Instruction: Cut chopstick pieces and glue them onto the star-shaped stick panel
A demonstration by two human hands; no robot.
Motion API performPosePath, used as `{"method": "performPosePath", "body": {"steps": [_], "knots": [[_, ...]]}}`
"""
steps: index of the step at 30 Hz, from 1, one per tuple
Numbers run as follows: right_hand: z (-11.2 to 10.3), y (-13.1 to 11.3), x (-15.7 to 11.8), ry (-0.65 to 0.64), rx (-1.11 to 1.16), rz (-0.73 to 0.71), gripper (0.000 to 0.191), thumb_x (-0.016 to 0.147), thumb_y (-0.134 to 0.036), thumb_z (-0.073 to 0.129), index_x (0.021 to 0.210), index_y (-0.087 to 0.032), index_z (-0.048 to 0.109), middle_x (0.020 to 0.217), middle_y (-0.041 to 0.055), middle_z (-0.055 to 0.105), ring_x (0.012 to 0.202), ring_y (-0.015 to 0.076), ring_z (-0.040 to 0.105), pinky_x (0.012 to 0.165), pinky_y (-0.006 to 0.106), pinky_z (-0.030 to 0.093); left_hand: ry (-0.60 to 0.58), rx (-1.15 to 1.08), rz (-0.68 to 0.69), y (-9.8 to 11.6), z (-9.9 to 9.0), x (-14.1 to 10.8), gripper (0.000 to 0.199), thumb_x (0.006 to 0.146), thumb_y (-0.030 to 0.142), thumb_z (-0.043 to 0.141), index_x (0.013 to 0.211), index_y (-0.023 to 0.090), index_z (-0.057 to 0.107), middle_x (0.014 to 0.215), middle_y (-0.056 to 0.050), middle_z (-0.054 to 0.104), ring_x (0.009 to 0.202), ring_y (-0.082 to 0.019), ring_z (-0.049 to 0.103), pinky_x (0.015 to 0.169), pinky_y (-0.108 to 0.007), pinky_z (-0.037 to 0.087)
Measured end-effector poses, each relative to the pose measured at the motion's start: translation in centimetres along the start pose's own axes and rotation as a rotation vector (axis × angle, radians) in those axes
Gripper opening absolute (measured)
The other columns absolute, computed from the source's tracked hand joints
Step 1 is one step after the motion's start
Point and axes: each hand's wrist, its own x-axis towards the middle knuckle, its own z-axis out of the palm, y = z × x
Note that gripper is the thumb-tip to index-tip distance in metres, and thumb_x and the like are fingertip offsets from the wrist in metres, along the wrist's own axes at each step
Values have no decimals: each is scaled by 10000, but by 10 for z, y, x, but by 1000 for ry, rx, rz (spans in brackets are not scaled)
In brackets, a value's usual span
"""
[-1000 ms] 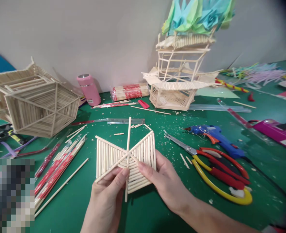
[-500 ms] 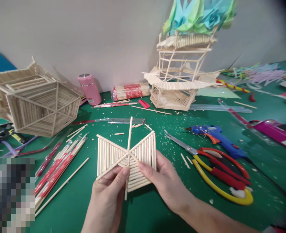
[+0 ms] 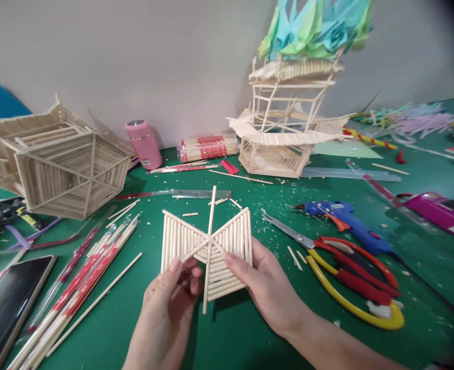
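A flat frame of pale wooden sticks [image 3: 230,234] is held up over the green table. Six spokes meet at its middle, and rows of short sticks fill the left, upper right and lower right sections. My right hand [image 3: 273,288] grips its lower right side, thumb on top. My left hand [image 3: 169,303] pinches the lower left spoke between thumb and fingers, its other fingers curled beneath. One spoke points straight up and another points down between the hands.
Large scissors [image 3: 350,277] and a blue glue gun [image 3: 338,216] lie right. Packed sticks [image 3: 92,277] and a phone [image 3: 11,308] lie left. Behind stand a stick model [image 3: 73,169], a pink bottle [image 3: 144,144] and a paper-topped stick tower [image 3: 281,123] on the green table [image 3: 258,339].
My left hand has shifted from near the centre to the lower left spoke's outer part. The stick frame has moved slightly right.
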Motion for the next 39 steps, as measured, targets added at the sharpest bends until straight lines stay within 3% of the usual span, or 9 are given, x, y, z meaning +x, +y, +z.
{"method": "performPosePath", "body": {"steps": [5, 10, 17, 21, 24, 33, 39], "knots": [[-12, -13, 5, -85, -82, 48, 238, 781, -275, 612, 1005, -199, 577, 908, 37, 680, 828, 194, 637, 741, 380, 521, -123, 147, -86, 13, -8, 3, 259, 672, 379, 679, 773, 142, 708, 710, -66, 632, 675, -173, 535, 632, -276, 455], [-17, -23, 6, -144, -276, 73, 208, 748, -279, 641, 927, -181, 600, 834, 8, 666, 746, 155, 616, 680, 312, 509, -215, 404, -113, 18, -17, 7, 211, 647, 334, 724, 709, 135, 686, 669, -45, 619, 618, -137, 511, 623, -253, 425], [-20, -25, 8, -171, -376, 42, 229, 739, -252, 642, 942, -190, 556, 834, 2, 639, 749, 142, 596, 675, 281, 492, -142, 401, -93, 12, -13, 6, 180, 623, 286, 759, 705, 147, 681, 663, -3, 624, 593, -91, 502, 586, -205, 423], [-19, -23, 6, 12, -563, -50, 522, 723, -276, 659, 1177, -231, 405, 997, 44, 612, 872, 193, 601, 744, 347, 491, -64, 306, -32, 4, -11, 5, 181, 630, 286, 756, 746, 163, 691, 722, -3, 654, 639, -96, 530, 630, -203, 448], [-15, -19, 4, 97, -745, -86, 644, 677, -292, 699, 1232, -262, 373, 1053, 51, 606, 931, 233, 588, 807, 404, 465, -12, 280, -17, -1, -10, 4, 209, 595, 288, 776, 739, 161, 695, 723, -12, 664, 636, -103, 536, 625, -207, 461], [-10, -13, 5, 42, -778, -44, 404, 707, -316, 669, 1067, -271, 491, 970, 30, 627, 873, 243, 603, 740, 405, 490, 2, 312, 62, -8, -9, 0, 184, 578, 306, 779, 624, 163, 673, 675, -8, 643, 683, -129, 560, 651, -206, 474], [-9, -13, 3, 20, -776, -43, 364, 719, -307, 662, 1037, -264, 492, 946, 21, 628, 855, 231, 604, 728, 391, 497, -8, 312, 64, -9, -10, 1, 161, 617, 299, 756, 652, 166, 673, 691, -5, 654, 681, -124, 568, 670, -214, 475]]}}
